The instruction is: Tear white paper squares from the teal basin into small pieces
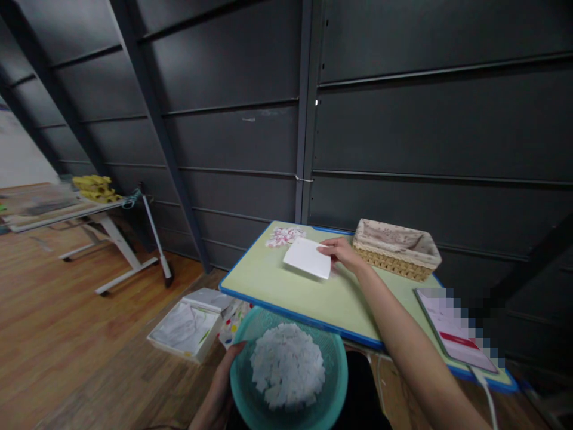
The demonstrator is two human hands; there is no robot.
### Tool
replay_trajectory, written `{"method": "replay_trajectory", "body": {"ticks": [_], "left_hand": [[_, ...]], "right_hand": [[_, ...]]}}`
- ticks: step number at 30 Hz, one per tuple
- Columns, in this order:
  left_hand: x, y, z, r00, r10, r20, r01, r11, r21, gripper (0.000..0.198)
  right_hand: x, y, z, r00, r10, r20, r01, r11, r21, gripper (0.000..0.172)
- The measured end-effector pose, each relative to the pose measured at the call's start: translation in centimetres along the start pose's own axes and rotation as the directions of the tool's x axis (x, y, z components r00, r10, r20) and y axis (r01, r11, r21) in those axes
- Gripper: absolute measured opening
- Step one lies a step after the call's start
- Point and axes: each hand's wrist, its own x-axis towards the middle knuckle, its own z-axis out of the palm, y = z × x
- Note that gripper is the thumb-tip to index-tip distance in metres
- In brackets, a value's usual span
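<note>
My right hand (340,254) reaches over the pale green table and pinches the right edge of a white card (308,258), which is tilted slightly above the tabletop. Down at the table's near edge, my left hand (224,373) grips the left rim of a teal plastic basket (335,382). A heap of small white paper pieces (289,365) fills the middle of that basket. Behind the card lies a small spread of pink and white pieces (285,236) on the tabletop. My left fingers are partly hidden by the rim.
The table (255,272) has a blue edge. A cloth-lined wicker basket (394,251) stands at its back right, and a tablet (456,328) with a cable lies at the right. An open white box (188,328) sits on the floor. Another table (67,216) is at far left.
</note>
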Motion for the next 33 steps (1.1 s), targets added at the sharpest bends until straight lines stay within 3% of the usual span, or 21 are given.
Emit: {"method": "replay_trajectory", "body": {"ticks": [3,6,14,19,24,33], "left_hand": [[-0.6,0.1,0.3,1.0,0.016,-0.01,-0.016,0.999,0.047,0.042],[-0.8,0.2,0.5,1.0,0.018,-0.023,-0.016,0.998,0.058,0.042],[-0.7,0.3,0.4,0.997,-0.051,-0.056,0.053,0.998,0.032,0.043],[-0.3,0.2,0.2,0.999,-0.038,-0.038,0.039,0.999,0.004,0.052],[-0.3,0.0,0.1,1.0,0.004,-0.021,-0.003,0.999,0.039,0.05],[-0.7,0.0,0.4,0.998,0.064,-0.01,-0.064,0.998,0.02,0.045]], "right_hand": [[0.8,0.8,-1.0,0.975,0.019,-0.222,-0.035,0.997,-0.068,0.026],[1.5,1.9,-1.6,0.963,0.036,-0.268,-0.071,0.99,-0.122,0.023],[1.1,1.9,-1.8,0.989,-0.002,-0.15,-0.037,0.966,-0.258,0.017],[0.2,0.7,-1.4,0.998,0.056,-0.042,-0.062,0.984,-0.166,0.023],[0.1,0.6,-1.5,0.993,0.094,-0.065,-0.098,0.994,-0.057,0.03],[0.2,1.0,-1.7,0.994,0.111,-0.015,-0.111,0.99,-0.083,0.026]]}}
